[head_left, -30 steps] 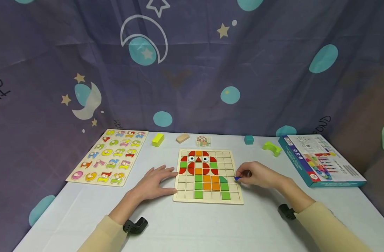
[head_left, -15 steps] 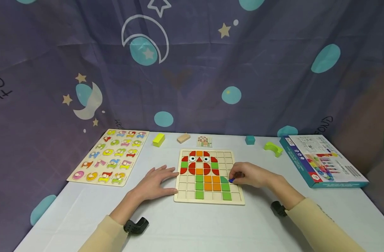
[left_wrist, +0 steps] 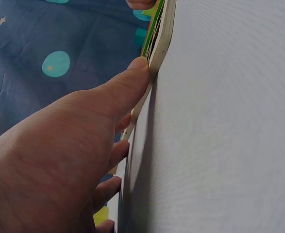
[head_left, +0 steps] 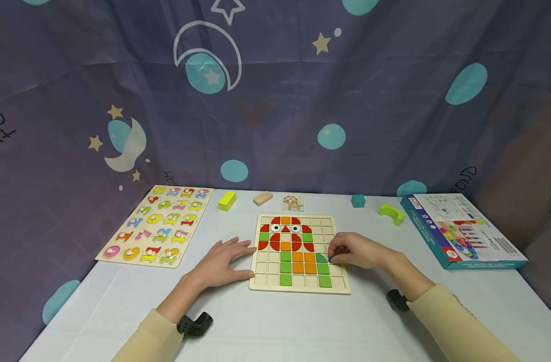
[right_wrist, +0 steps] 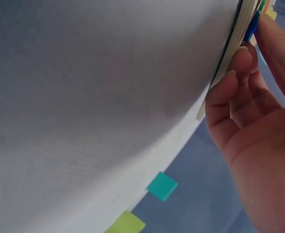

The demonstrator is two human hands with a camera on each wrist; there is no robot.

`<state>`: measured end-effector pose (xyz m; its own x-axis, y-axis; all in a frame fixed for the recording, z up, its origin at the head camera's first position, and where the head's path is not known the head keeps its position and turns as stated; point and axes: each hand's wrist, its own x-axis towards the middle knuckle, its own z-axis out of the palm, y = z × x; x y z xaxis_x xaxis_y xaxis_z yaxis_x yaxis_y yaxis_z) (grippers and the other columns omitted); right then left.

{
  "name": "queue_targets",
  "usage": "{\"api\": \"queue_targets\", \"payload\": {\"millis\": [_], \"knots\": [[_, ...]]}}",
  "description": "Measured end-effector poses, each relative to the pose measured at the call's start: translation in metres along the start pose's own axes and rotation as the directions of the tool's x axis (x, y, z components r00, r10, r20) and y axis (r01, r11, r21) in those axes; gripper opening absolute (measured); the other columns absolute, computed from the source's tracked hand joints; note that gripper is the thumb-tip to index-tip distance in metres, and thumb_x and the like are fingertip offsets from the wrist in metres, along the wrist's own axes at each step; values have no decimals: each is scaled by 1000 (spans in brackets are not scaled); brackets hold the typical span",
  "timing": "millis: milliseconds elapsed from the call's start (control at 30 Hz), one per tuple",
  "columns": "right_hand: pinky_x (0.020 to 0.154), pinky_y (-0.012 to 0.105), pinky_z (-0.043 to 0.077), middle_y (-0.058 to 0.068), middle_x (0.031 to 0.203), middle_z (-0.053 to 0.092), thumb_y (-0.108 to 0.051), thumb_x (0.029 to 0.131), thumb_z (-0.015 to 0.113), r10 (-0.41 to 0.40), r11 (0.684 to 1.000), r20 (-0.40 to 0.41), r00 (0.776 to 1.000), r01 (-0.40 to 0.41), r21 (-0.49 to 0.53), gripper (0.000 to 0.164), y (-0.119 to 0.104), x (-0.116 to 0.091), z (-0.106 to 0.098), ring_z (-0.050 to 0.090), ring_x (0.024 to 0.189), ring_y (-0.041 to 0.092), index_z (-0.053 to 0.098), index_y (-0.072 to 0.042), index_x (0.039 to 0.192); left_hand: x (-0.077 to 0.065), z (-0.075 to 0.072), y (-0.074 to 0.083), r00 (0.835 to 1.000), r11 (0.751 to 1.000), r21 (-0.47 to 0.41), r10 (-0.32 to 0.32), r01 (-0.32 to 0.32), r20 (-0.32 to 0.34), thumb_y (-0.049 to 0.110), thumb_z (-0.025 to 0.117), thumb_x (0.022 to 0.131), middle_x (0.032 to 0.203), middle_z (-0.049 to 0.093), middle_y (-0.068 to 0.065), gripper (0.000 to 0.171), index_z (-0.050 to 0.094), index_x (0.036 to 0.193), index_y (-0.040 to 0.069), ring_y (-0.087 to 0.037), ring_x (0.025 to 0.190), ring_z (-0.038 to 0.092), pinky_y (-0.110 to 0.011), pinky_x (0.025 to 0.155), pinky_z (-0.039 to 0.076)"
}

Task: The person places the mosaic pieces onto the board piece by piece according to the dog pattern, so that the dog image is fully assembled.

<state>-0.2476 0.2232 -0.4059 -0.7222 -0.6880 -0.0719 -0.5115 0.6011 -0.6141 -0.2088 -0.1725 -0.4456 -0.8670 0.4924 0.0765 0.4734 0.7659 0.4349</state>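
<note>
A wooden grid board (head_left: 299, 290) lies mid-table, filled partly with red, orange and green flat tiles that form an owl-like figure with two eyes. My right hand (head_left: 359, 250) pinches a small blue tile (right_wrist: 252, 26) between thumb and fingers at the board's right side, beside a green quarter-round tile (head_left: 320, 258). Most of the blue tile is hidden by the fingers in the head view. My left hand (head_left: 223, 262) rests with spread fingers at the board's left edge; its thumb (left_wrist: 127, 87) touches the rim in the left wrist view.
Behind the board stand a yellow block (head_left: 227, 201), a plain wooden block (head_left: 263, 198), a small pattern card (head_left: 292, 203), a teal cube (head_left: 358, 201) and a green arch block (head_left: 391, 214). A number puzzle board (head_left: 155, 226) lies left; a flat box (head_left: 463, 231) lies right.
My right hand has moved left from the board's right edge onto its right-hand cells, carrying the blue tile, and now sits low over them. The left hand stays in place.
</note>
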Motion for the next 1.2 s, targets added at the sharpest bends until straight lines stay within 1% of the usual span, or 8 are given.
{"api": "queue_targets", "payload": {"millis": [300,500,700,1200], "knots": [[76,27,51,-4,92,59,-9,93,73,25,999,-26,999,-24,21,6,4,-3,1,55,86,18,70,-13,95,0,0,1,1000,1000,-4,-3,3,7,58,73,86,152,49,-2,66,61,141,23,-32,147,31,-62,117,16],[75,28,49,-5,90,59,-9,93,74,31,999,-46,998,-31,-6,5,5,-3,1,54,86,17,71,-13,93,-1,0,1,1000,1000,0,-10,10,1,57,73,86,151,50,-2,66,62,141,23,-32,146,32,-61,117,17],[76,28,49,-6,88,59,-9,92,74,40,999,-50,998,-40,-8,7,3,-3,2,55,85,17,71,-15,90,0,0,1,1000,1000,-4,-6,6,4,58,73,86,152,49,-2,66,62,141,22,-33,146,32,-62,117,17],[77,29,49,-8,87,60,-10,92,74,49,998,-64,997,-51,-40,8,1,-1,5,55,84,15,70,-16,90,-1,-1,1,1000,1000,-2,-1,1,5,57,73,87,152,49,-3,66,61,141,22,-33,147,32,-62,117,17]]}}
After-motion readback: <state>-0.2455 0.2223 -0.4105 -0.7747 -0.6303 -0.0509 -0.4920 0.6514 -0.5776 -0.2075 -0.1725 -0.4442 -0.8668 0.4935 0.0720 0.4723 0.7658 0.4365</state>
